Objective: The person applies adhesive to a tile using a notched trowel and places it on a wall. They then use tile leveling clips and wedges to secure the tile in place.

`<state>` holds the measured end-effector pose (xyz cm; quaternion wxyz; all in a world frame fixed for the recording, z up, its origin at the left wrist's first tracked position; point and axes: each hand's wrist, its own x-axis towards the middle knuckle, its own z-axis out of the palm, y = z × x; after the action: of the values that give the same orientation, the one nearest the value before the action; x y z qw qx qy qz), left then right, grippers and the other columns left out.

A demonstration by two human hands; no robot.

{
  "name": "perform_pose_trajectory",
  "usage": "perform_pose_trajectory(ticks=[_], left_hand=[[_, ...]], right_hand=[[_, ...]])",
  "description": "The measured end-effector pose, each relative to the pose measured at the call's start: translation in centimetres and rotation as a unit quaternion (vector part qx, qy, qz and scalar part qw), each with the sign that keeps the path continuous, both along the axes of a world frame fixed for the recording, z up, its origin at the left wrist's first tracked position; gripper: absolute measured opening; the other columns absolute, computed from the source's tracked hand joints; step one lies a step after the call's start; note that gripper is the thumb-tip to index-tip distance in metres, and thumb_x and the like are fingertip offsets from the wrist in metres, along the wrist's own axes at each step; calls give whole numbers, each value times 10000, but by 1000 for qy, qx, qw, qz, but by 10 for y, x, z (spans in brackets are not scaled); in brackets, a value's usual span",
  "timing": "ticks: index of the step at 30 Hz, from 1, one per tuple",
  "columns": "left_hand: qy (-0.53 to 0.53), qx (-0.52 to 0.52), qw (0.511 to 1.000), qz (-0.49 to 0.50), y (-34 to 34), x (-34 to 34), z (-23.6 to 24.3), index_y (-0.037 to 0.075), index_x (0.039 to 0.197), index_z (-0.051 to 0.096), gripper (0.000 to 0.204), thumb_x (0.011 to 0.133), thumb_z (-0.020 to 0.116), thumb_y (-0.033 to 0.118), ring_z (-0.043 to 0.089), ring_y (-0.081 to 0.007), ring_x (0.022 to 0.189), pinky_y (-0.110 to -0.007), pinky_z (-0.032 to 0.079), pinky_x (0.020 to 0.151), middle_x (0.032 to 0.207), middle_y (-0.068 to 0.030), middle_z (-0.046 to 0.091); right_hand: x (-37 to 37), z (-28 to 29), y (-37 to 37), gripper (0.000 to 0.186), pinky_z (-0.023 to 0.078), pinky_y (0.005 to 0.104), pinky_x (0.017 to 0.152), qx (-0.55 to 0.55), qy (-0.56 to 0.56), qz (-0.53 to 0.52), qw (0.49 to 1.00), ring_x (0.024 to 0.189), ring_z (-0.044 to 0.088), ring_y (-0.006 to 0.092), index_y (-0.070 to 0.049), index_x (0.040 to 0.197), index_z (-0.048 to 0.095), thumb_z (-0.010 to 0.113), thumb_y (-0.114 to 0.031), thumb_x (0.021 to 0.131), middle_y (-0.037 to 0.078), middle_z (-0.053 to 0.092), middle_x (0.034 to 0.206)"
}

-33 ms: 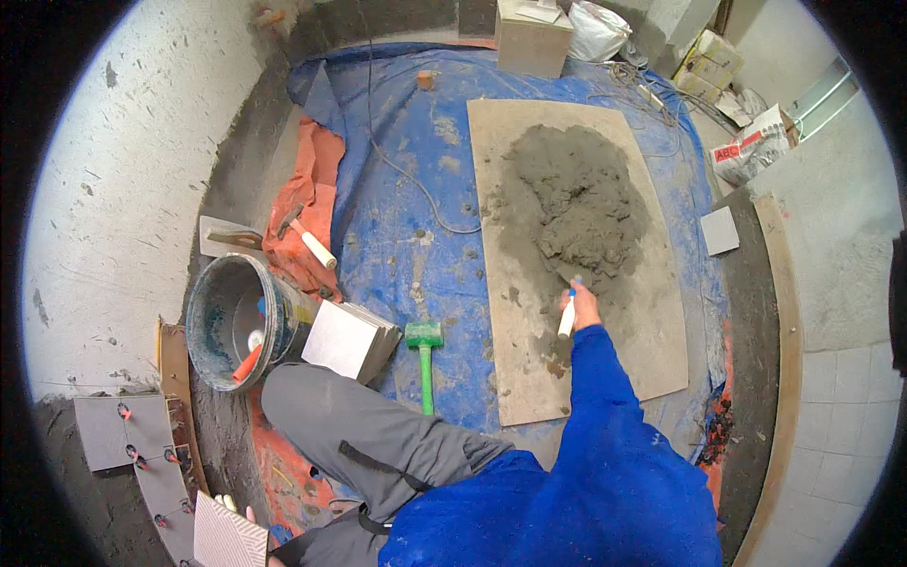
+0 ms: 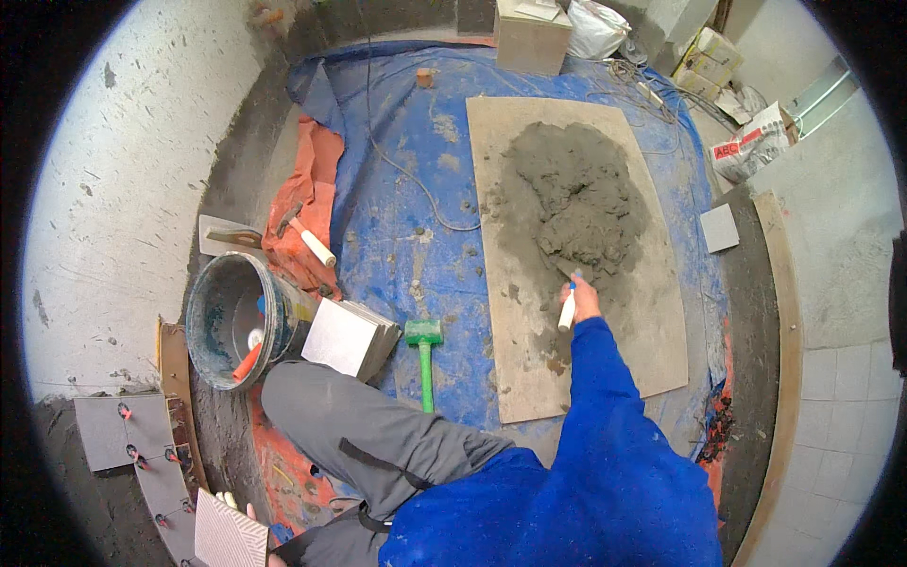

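My right hand (image 2: 585, 300) is closed round the white handle of a trowel (image 2: 567, 313), whose blade end is at the near edge of a heap of wet grey mortar (image 2: 590, 222). The heap lies spread on a large beige board (image 2: 515, 378). Low on the left, my left hand (image 2: 248, 511) holds a tile (image 2: 230, 531) with its ridged side up; the fingers show at the tile's far edge and the rest is hidden beneath it. Laid tiles (image 2: 109, 425) with small red-and-black levelling clips are beside it.
A green mallet (image 2: 425, 364) lies on the blue tarp (image 2: 406, 236), right of a tile stack (image 2: 340, 340). A bucket (image 2: 210, 350) with tools, a hammer (image 2: 312, 241) and a float (image 2: 215, 231) are at left. A wooden strip (image 2: 784, 283) edges the right wall.
Hardly anything differs. Both hands keep their grips and places, and the mortar heap looks the same; the view has shifted very slightly.
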<state>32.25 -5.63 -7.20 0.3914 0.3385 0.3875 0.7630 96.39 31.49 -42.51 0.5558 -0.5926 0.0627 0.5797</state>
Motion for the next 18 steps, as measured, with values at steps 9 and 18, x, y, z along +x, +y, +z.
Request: perform_pose_trajectory(ticks=[9, 18], left_hand=[[-24, 80, 982, -172, -12, -41, -38, 69, 1677, 229, 676, 1111, 399, 397, 106, -411, 1620, -712, -68, 1266, 1765, -167, 142], [-160, 27, 963, -214, 47, 11, -56, 147, 1705, 186, 1026, 945, 573, 718, 3, -433, 1628, -766, 30, 1226, 1779, -173, 64]], right_hand=[[0, 14, -20, 200, 409, 318, 434, 110, -48, 20, 993, 522, 522, 153, -151, 1128, 526, 673, -240, 1026, 49, 583, 778], [7, 92, -47, 212, 388, 302, 416, 201, -36, 108, 973, 510, 501, 129, -168, 1216, 558, 647, -273, 1054, 28, 564, 790]])
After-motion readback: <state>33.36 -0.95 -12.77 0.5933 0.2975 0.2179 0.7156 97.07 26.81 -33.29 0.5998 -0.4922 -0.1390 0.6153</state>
